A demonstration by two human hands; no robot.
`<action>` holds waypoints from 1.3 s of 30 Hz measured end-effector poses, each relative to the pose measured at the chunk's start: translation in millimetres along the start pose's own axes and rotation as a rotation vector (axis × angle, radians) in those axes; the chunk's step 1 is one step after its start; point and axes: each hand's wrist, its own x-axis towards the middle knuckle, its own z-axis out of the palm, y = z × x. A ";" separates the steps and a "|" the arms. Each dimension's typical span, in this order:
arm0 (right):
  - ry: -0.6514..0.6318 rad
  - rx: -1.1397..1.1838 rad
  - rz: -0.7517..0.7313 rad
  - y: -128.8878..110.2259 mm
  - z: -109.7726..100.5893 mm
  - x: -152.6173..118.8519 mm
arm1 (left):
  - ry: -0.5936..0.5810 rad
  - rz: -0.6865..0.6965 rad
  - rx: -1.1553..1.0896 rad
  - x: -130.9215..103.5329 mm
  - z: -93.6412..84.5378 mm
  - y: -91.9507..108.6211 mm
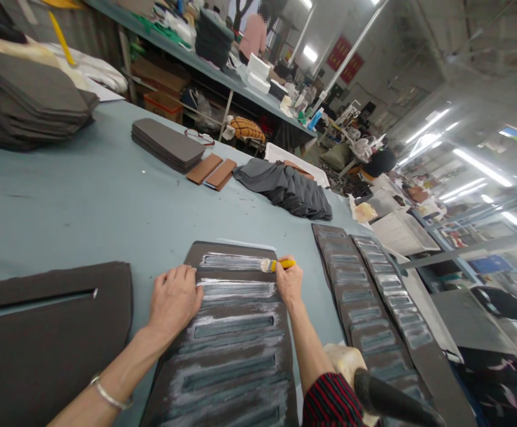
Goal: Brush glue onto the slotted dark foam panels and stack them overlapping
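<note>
My right hand (290,281) is closed around the yellow handle of a flat brush (273,265). The brush's pale bristles rest at the right end of the topmost slot in a dark brown slotted panel (241,344). Whitish wet streaks, like glue, surround the panel's rectangular slots, and teal shows through them. My left hand (176,296) lies flat with fingers stretched over the panel's upper left edge. Near my right forearm is a tub with a pale, crusted top (345,359), and a dark cylindrical handle (387,394) reaches across in front of it.
More slotted panels (351,284) overlap on the right. A single-slit dark panel (54,338) lies left. Farther back on the teal table (107,196) are stacked dark pieces (167,142), brown strips (211,171), grey folded pieces (285,187) and glasses (199,137). A person (254,35) stands in the background.
</note>
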 end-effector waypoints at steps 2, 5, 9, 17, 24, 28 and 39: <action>0.038 -0.026 0.039 -6.0 -1.5 -0.3 | 0.000 -0.001 -0.007 -0.5 0.0 -0.2; 0.043 0.047 0.003 -36.5 10.7 -11.3 | -0.002 -0.006 -0.015 -0.6 -0.3 -0.3; -0.229 0.344 -0.097 -90.7 48.8 -39.5 | -0.009 -0.019 -0.026 -0.7 -1.6 0.0; -0.117 0.157 -0.128 -108.0 60.9 -18.7 | -0.022 -0.092 -0.125 5.5 -4.2 -6.8; -0.244 0.385 0.013 -136.4 87.1 -2.4 | 0.027 -0.063 -0.143 29.8 -0.1 -14.3; -0.323 0.332 -0.039 -136.9 104.5 1.0 | 0.001 -0.036 -0.095 32.2 2.5 -14.2; -0.183 0.070 -0.098 -119.4 95.0 14.7 | 0.002 -0.026 -0.048 29.7 1.9 -11.8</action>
